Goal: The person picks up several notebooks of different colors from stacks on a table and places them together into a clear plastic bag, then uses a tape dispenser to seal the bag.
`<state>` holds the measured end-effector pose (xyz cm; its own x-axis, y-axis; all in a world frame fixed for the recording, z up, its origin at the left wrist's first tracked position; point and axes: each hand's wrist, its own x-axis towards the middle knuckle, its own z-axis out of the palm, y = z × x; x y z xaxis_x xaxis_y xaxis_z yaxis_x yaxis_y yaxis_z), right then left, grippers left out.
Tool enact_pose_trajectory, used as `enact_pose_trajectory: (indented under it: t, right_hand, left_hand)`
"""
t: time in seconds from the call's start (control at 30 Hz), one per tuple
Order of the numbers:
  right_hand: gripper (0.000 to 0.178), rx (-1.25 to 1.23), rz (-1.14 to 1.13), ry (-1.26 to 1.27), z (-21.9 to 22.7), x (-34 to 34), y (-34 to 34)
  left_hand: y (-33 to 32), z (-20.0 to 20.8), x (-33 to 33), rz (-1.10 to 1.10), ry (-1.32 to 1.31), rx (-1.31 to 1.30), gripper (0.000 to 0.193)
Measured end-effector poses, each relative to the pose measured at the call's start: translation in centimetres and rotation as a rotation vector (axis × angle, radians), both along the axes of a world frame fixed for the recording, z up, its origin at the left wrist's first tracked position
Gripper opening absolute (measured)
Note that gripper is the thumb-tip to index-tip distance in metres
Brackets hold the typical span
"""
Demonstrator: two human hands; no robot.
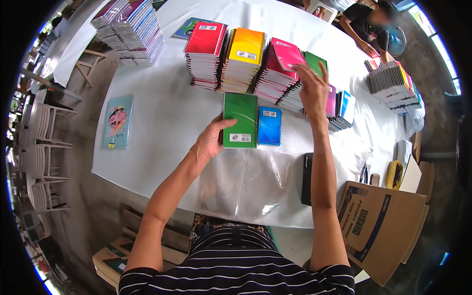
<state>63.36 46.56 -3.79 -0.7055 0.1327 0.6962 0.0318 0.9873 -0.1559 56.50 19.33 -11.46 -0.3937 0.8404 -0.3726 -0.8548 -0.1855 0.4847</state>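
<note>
Head view, left hand (211, 138), fingers clamped on green notebook (243, 110) mid-frame, right hand (313, 91) at pink notebook (285, 52), upper right, grip unclear

Centre: large spiral notebook (240, 118), green with paler curved streaks and a white label; at its right, small spiral notebook (270, 129), blue, likewise white-labelled. Upper centre, left to right: red-covered stack (206, 39), golden-yellow-covered stack (246, 43) and pink-covered stack (277, 81), all with whitish page edges. Left: illustrated notebook (125, 118), pale teal with a pink motif and yellow tag. Table covering (152, 162), white. Lower right: cardboard carton (386, 226), brown with a dark blue band. Lower centre: shirt (236, 268), black with thin white stripes.
</note>
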Motion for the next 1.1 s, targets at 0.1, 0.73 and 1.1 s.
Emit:
enact_pose_trajectory:
  t: [0.1, 0.73, 1.1]
  right_hand:
    - [0.023, -0.461, 0.197, 0.055, 4.8, 1.4, -1.2]
    - [0.04, 0.119, -0.034, -0.102, -2.8, -8.9, -7.1]
    - [0.034, 0.035, 0.317, -0.082, -2.6, -1.1, -14.8]
  left_hand:
    - [-0.3, -0.7, -0.6, -0.078, 0.045, -0.014, 0.056]
    - [-3.8, 0.9, -3.1, 0.092, 0.044, 0.059, 0.058]
    - [-3.6, 1.1, -6.2, 0.123, 0.024, 0.098, 0.054]
